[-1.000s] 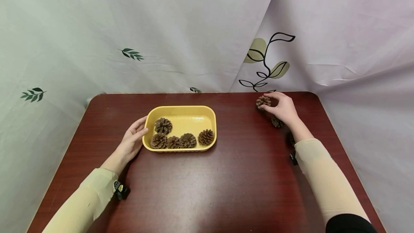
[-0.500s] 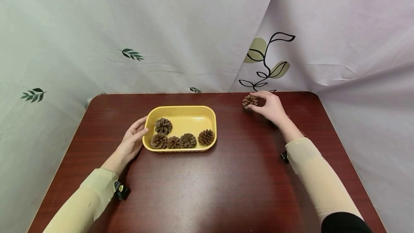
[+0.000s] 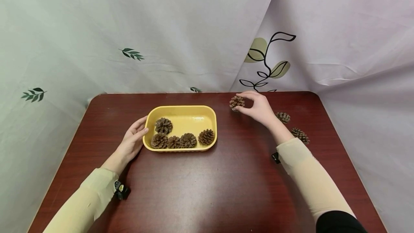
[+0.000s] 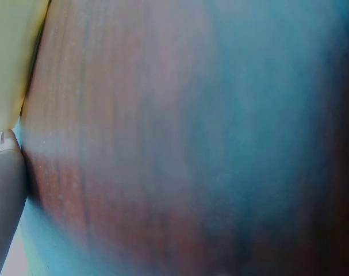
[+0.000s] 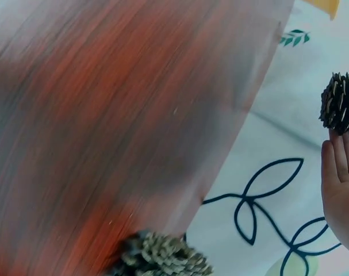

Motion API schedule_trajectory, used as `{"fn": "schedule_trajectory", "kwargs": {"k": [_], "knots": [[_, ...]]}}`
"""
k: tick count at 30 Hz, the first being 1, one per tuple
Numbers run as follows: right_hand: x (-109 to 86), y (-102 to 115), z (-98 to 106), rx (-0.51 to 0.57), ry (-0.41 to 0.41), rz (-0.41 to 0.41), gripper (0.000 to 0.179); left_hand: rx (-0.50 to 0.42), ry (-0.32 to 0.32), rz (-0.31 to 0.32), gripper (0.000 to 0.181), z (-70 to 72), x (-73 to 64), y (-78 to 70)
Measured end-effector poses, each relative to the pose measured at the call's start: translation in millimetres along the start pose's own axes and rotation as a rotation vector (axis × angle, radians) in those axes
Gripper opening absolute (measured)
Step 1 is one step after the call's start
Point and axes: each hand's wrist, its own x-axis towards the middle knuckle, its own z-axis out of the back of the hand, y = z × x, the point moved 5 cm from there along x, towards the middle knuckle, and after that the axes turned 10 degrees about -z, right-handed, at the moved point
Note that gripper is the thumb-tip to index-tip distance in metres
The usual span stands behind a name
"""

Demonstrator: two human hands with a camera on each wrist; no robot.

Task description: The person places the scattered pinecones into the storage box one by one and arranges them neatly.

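My right hand (image 3: 258,109) pinches a brown pine cone (image 3: 237,103) between thumb and fingers, near the table's far edge and to the right of the tray. In the right wrist view this pine cone (image 5: 340,103) shows at the right edge, at the fingertips. With my left hand (image 3: 130,140) I hold the left end of a yellow tray (image 3: 181,107), thumb at the rim and fingers along the outer wall. Inside the tray lie several pine cones (image 3: 188,140), most along its near side. The left wrist view catches only the tray's side (image 4: 7,57) and a finger.
On the dark red table (image 3: 207,186), two more pine cones lie to the right: one (image 3: 283,117) behind my right wrist, another (image 3: 299,136) beside the forearm. A pale curtain (image 3: 181,39) with leaf prints hangs behind the table's far edge.
My right hand has moved left toward the tray, carrying the pine cone. The two pine cones on the right have come into fuller view. My left hand and the tray have stayed put.
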Motion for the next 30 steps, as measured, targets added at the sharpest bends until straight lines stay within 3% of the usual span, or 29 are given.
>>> {"fn": "schedule_trajectory", "kwargs": {"k": [30], "knots": [[-3.4, 67.6, -65.7, 0.152, 0.115, 0.164, 0.047, 0.006, -0.009, 0.008, 0.046, 0.6, 1.5, 1.4]]}}
